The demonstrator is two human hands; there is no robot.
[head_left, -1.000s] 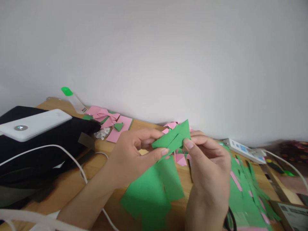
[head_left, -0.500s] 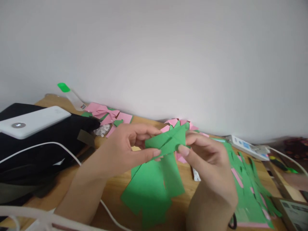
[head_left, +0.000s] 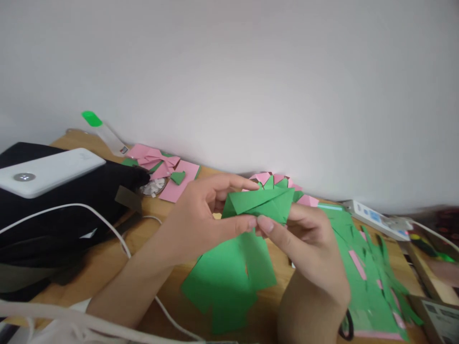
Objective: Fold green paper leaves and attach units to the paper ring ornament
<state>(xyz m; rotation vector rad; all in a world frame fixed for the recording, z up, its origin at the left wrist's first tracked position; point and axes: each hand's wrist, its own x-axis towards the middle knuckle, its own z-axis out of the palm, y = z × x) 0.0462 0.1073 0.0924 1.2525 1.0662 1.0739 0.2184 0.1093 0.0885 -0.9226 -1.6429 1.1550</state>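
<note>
A folded piece of green paper [head_left: 263,201] is held up above the table between my two hands. My left hand [head_left: 215,210] pinches its lower left edge with the thumb in front, while the index finger stretches along the top. On the right, my right hand [head_left: 308,243] grips the lower edge, its thumb tip close beside the left thumb and its other fingers behind the paper. Beneath the hands lie several loose green sheets [head_left: 222,286] on the wooden table. Pink and green folded papers [head_left: 272,180] sit just behind the held piece.
At the left, a white power bank [head_left: 53,172] rests on a black bag [head_left: 71,205]. A white cable [head_left: 103,227] runs under my left forearm. Pink folded papers [head_left: 152,160] lie near the wall. Green paper strips [head_left: 380,267] and a power strip [head_left: 376,220] are at the right.
The folded green paper has turned to lie more level and shifted slightly right. My thumbs have come closer together at its lower edge. The left index finger now stretches along the top.
</note>
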